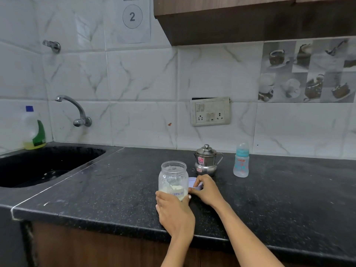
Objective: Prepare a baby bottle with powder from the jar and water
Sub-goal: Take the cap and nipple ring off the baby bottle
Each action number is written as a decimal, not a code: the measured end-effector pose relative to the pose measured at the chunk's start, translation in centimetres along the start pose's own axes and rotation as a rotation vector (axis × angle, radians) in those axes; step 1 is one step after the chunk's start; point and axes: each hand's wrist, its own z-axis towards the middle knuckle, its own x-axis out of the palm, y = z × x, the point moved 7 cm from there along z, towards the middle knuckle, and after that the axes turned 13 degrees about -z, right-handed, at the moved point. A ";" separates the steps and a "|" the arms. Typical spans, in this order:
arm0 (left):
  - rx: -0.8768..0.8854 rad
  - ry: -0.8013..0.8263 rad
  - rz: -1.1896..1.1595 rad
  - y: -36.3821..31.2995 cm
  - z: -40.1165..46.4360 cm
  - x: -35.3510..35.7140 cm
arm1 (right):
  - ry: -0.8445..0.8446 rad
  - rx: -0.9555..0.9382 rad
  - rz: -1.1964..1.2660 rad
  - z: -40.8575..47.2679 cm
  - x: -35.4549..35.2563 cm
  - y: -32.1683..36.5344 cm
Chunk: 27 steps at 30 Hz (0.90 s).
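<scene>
From the head view, the jar (173,180) is standing open near the front of the black counter (289,199), a low layer of pale powder lying inside; the left hand (174,211) is curling around its base, while the right hand (206,191) is pinching the lilac lid (195,183) just right of it (resting on the counter, it seems); farther right, the baby bottle (241,160) is standing capped and apparently empty, beside a steel kettle (206,160); so only the opening looks done, and scooping, pouring water and closing are remaining.
</scene>
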 end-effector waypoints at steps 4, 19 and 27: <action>0.010 0.002 0.035 0.1 0.1 0.2 | 0.029 -0.058 -0.046 0.1 0.5 0.0; 0.070 -0.014 0.089 -0.5 -0.3 -0.4 | 0.085 -0.054 0.072 -0.3 -0.2 -0.8; 0.214 -0.100 -0.184 -1.8 -1.0 -1.5 | -0.041 0.019 0.041 0.1 -2.4 -1.9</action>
